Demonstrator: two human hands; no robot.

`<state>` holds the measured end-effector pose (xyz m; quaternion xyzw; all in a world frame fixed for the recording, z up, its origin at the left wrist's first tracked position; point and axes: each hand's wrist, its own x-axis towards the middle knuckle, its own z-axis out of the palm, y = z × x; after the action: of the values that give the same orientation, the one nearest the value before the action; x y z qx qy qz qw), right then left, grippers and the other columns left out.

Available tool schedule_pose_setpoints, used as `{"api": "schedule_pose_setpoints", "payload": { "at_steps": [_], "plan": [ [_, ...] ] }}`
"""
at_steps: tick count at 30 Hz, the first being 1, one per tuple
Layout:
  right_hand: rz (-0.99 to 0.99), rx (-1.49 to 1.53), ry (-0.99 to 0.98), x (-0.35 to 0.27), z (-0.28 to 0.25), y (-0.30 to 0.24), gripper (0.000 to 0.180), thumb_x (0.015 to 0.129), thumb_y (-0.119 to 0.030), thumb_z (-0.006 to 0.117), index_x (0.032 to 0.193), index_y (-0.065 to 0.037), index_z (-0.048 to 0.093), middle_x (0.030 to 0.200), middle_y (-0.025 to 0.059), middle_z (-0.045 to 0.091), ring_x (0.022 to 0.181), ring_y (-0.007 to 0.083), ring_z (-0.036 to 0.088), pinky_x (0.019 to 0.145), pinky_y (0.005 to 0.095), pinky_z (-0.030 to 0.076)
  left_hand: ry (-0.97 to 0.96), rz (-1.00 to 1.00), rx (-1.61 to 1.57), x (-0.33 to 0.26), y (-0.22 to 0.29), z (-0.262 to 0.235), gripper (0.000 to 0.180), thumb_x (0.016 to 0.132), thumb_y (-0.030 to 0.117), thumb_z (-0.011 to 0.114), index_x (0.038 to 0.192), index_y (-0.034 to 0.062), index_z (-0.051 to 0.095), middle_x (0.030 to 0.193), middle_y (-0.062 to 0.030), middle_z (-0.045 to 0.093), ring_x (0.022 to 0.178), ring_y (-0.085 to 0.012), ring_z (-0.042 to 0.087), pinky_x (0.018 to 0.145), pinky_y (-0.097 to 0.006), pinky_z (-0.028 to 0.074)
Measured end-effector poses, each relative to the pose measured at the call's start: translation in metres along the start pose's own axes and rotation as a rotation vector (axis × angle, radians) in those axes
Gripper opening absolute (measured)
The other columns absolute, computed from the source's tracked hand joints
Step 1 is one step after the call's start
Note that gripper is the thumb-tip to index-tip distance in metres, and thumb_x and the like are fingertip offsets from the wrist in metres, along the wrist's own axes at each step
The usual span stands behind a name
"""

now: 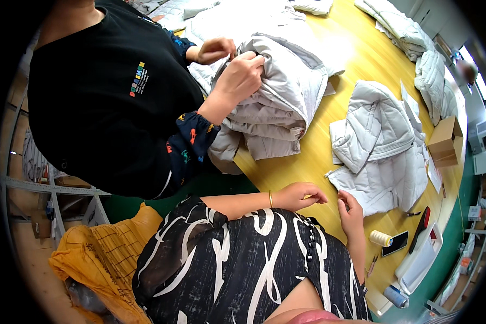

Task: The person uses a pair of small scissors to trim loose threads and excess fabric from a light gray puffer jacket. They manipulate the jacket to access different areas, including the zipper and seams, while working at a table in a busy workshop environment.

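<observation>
Your two hands meet at the near edge of the yellow table [362,59], just short of the pale grey padded jacket [380,156] that lies spread flat there, its folded collar part uppermost and its lower hem pointing toward you. Your left hand [302,195] rests with the fingers curled in and the fingertips drawn together as if pinching something very small; what lies between them is too fine to make out. A thin gold bangle [270,199] sits on that wrist. Your right hand [351,213] is raised just beside it, fingers held close together and bent slightly, its tips near the corner of the jacket's hem; whether it touches the cloth cannot be told.

Farther right on the table, near your right forearm, stand a small spool of pale yellow thread [380,238] and, just beside it, a dark phone [397,243] lying flat. Past these lies a white rectangular tray [421,254] with a red-and-black handled tool [419,229] leaning across it. A brown cardboard box [444,141], open, sits at the far right edge of the table, and white paper slips lie beside the jacket.

To your left, another person in a black top with a small multicoloured print on the chest grips a bundled grey jacket [278,102] with both hands [237,75]. More pale padded garments [416,38] are heaped along the far side. An orange-yellow cloth [102,254] lies low at your left.
</observation>
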<state>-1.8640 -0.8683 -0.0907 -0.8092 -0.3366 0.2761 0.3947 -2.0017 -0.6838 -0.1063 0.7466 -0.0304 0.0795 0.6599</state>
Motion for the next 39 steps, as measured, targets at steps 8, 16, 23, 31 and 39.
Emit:
{"api": "schedule_pose_setpoints", "payload": {
  "at_steps": [8,16,23,31,39],
  "plan": [
    [-0.025,-0.022,-0.036,0.007,0.007,-0.008,0.029,0.082,-0.010,0.054,0.110,0.000,0.055,0.101,0.0150,0.060,0.090,0.0229,0.059,0.082,0.0307,0.044,0.035,-0.013,-0.022,-0.005,-0.001,-0.004,0.016,0.086,0.005,0.050,0.097,0.0050,0.061,0.091,-0.0066,0.062,0.082,-0.0171,0.061,0.075,-0.028,0.048],
    [-0.020,-0.041,-0.060,0.007,0.013,-0.014,0.029,0.082,-0.010,0.055,0.109,0.000,0.055,0.097,0.0157,0.060,0.089,0.0238,0.059,0.081,0.0307,0.044,0.035,-0.040,-0.022,-0.006,0.004,-0.012,0.016,0.085,0.004,0.050,0.097,0.0042,0.061,0.091,-0.0077,0.063,0.082,-0.0178,0.061,0.075,-0.028,0.048],
    [-0.005,-0.069,-0.090,0.008,0.015,-0.019,0.028,0.084,-0.008,0.054,0.110,0.001,0.055,0.099,0.0125,0.061,0.092,0.0189,0.058,0.082,0.0287,0.044,0.037,-0.014,-0.034,-0.005,0.001,-0.016,0.016,0.085,0.005,0.050,0.097,0.0044,0.061,0.091,-0.0076,0.063,0.083,-0.0180,0.061,0.075,-0.029,0.048],
    [-0.043,0.138,-0.072,0.038,0.026,-0.029,0.021,0.085,-0.006,0.052,0.104,0.002,0.057,0.093,0.0113,0.063,0.086,0.0172,0.060,0.079,0.0275,0.045,0.046,-0.023,-0.041,-0.009,-0.002,-0.025,0.017,0.084,0.003,0.050,0.097,0.0041,0.061,0.090,-0.0078,0.063,0.083,-0.0181,0.061,0.075,-0.029,0.048],
    [-0.241,0.149,0.057,0.120,0.050,-0.074,0.029,0.082,-0.009,0.057,0.109,0.000,0.053,0.098,0.0119,0.057,0.090,0.0190,0.056,0.077,0.0282,0.045,0.091,-0.043,-0.047,-0.019,-0.006,-0.036,0.018,0.083,0.002,0.050,0.097,0.0039,0.061,0.090,-0.0079,0.062,0.084,-0.0181,0.061,0.076,-0.029,0.048]
  ]
}}
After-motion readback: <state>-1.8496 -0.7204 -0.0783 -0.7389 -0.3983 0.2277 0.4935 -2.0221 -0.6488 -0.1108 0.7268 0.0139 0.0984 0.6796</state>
